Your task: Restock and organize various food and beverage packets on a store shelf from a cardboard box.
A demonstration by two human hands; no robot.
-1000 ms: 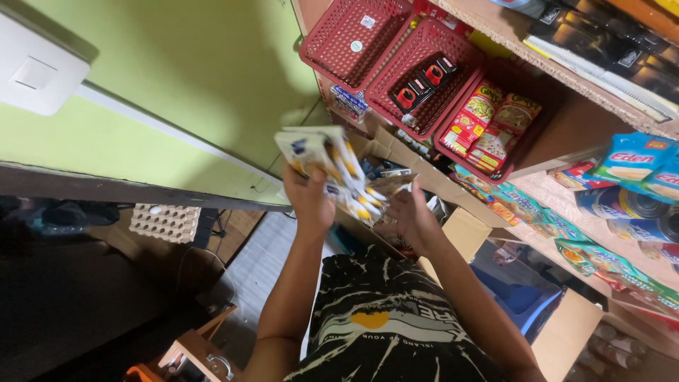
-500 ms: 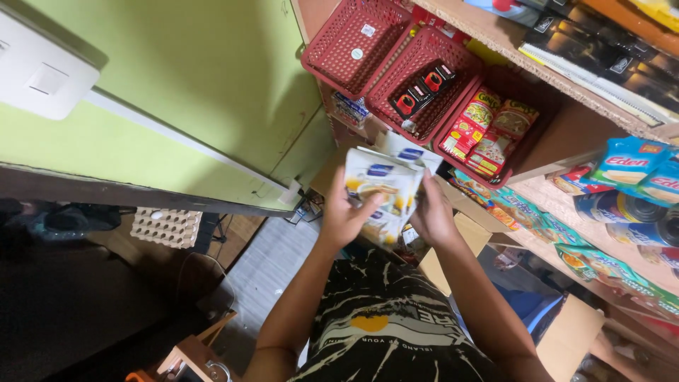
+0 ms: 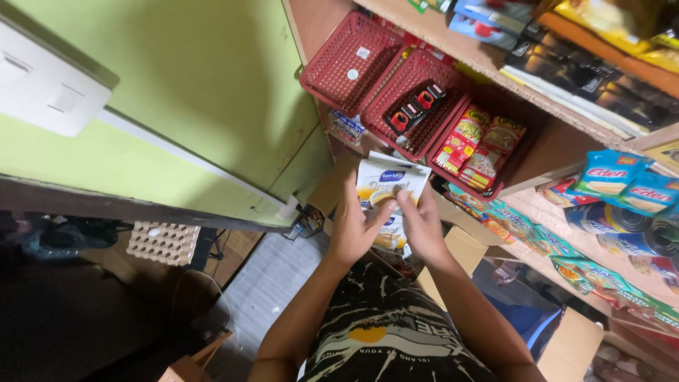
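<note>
Both hands (image 3: 387, 230) pinch glossy flat sachets (image 3: 390, 192).

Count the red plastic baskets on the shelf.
3. One empty red basket sits farthest left, a middle one holds small dark packs, and a third at right holds colourful sachets. More may be hidden beyond the frame.

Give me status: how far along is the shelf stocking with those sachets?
Done: red baskets on the shelf already hold packets. In hand: left hand and right hand both grip a stack of white sachets below the baskets. Left: that stack is not yet on any shelf.
</note>
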